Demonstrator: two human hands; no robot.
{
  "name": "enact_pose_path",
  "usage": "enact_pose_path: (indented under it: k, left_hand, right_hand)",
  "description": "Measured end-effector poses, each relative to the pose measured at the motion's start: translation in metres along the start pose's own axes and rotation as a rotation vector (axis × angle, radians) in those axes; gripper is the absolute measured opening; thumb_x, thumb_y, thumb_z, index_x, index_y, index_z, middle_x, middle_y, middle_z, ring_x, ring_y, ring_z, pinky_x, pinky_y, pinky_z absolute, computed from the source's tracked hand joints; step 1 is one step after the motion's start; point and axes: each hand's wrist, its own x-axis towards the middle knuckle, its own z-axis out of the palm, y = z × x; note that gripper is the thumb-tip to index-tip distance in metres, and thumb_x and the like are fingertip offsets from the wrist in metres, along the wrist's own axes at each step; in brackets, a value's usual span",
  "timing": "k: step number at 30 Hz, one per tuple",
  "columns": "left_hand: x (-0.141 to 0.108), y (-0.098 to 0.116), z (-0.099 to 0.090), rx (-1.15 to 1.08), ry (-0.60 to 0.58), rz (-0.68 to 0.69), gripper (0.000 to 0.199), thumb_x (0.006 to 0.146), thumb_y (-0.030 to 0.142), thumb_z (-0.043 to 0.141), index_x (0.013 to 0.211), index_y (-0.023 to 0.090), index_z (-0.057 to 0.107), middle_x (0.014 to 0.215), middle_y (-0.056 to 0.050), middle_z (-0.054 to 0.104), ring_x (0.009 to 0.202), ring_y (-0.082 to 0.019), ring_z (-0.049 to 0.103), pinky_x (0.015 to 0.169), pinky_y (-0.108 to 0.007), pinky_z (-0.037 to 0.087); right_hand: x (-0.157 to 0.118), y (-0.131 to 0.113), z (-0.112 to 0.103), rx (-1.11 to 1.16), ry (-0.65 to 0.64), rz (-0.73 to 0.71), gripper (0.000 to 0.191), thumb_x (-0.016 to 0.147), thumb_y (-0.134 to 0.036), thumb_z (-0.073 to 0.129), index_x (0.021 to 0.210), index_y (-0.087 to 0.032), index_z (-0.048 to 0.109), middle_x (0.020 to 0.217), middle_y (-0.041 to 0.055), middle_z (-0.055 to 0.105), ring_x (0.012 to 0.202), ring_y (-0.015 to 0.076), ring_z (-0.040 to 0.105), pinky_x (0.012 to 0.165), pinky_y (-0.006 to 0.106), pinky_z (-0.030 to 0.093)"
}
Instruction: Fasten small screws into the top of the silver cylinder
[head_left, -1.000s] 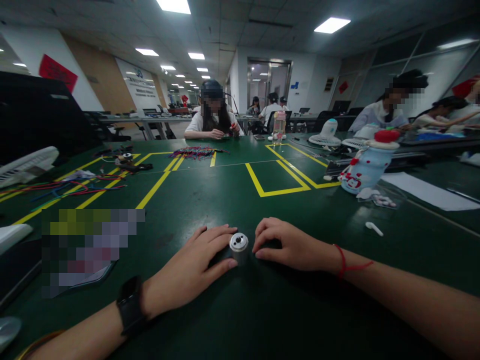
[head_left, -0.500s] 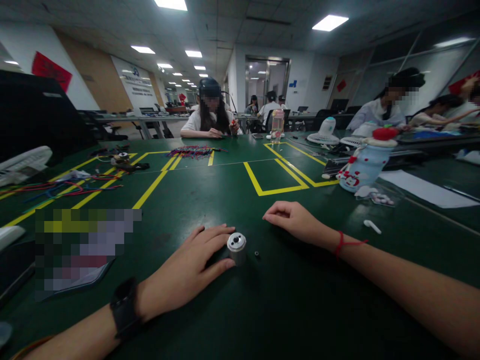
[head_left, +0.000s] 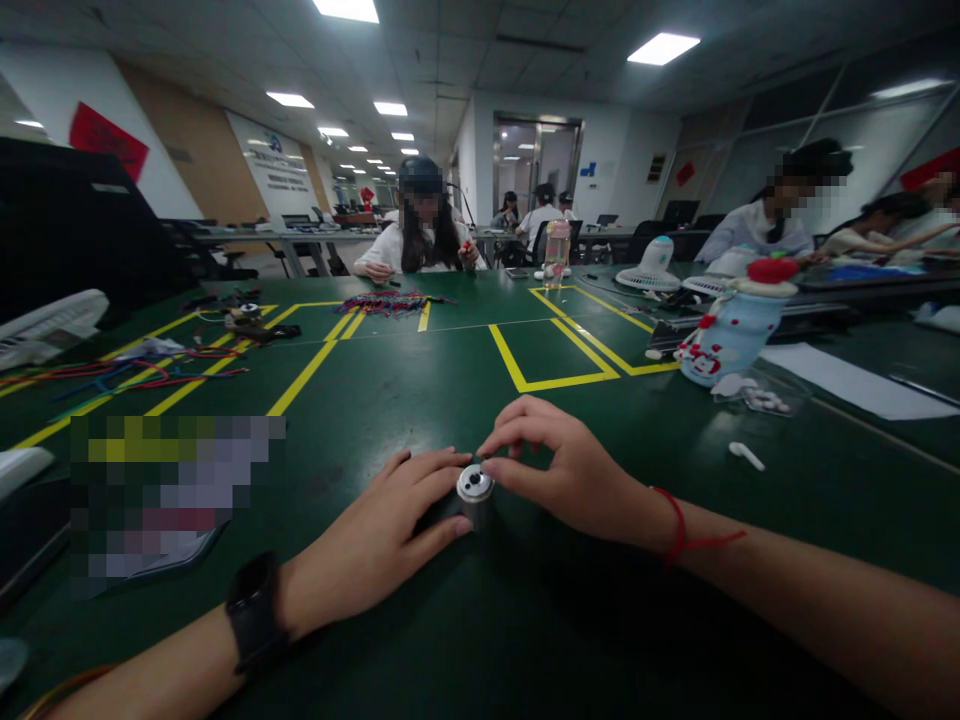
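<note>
A silver metal cylinder [head_left: 475, 508] stands upright on the green table, with small dark holes in its round top. My left hand [head_left: 375, 540] lies around its left side, thumb and forefinger against it. At the top's right edge, the thumb and forefinger of my right hand [head_left: 570, 465] are pinched together. Anything between those fingertips is too small to make out. The small ring that lay right of the cylinder does not show.
Coloured wires [head_left: 390, 302] lie at the far edge, and more wires [head_left: 172, 370] at left. A blurred packet [head_left: 180, 500] is left of my left hand. At right are a blue bottle [head_left: 731, 335], a white earbud [head_left: 747, 456] and paper [head_left: 855, 380]. A person [head_left: 424, 235] sits opposite.
My right hand has moved left and down to the cylinder's top edge. The small ring on the table is no longer seen. My left hand has stayed at the cylinder.
</note>
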Motion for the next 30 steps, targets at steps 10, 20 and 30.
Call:
enact_pose_path:
  k: [10,20,30]
  left_hand:
    - [0.001,0.001,0.000,0.002,-0.011,0.007,0.047,0.095,0.038,0.050,0.140,0.035,0.036,0.143,-0.003,0.044,0.131,-0.026,0.040,0.112,-0.057,0.018]
    - [0.001,-0.001,-0.001,-0.017,-0.027,-0.021,0.043,0.095,0.043,0.048,0.137,0.036,0.039,0.145,0.000,0.043,0.133,-0.023,0.037,0.112,-0.053,0.021]
    - [0.000,0.000,-0.001,-0.024,-0.029,-0.020,0.042,0.096,0.042,0.046,0.137,0.035,0.039,0.145,-0.002,0.043,0.133,-0.025,0.037,0.112,-0.056,0.017]
  right_hand:
    - [0.002,-0.005,0.001,0.002,-0.092,0.097,0.018,0.082,-0.029,0.065,0.096,-0.019,0.067,0.091,0.0031,0.061,0.077,0.0129,0.055,0.069,0.027,0.045]
    - [0.002,0.069,-0.032,0.094,0.086,0.404,0.022,0.084,-0.034,0.057,0.087,-0.013,0.063,0.073,0.0013,0.061,0.063,0.0120,0.054,0.059,0.026,0.044]
    - [0.000,0.065,-0.028,-0.043,-0.027,0.378,0.020,0.083,-0.031,0.059,0.087,-0.013,0.067,0.071,0.0011,0.060,0.062,0.0116,0.051,0.056,0.025,0.039]
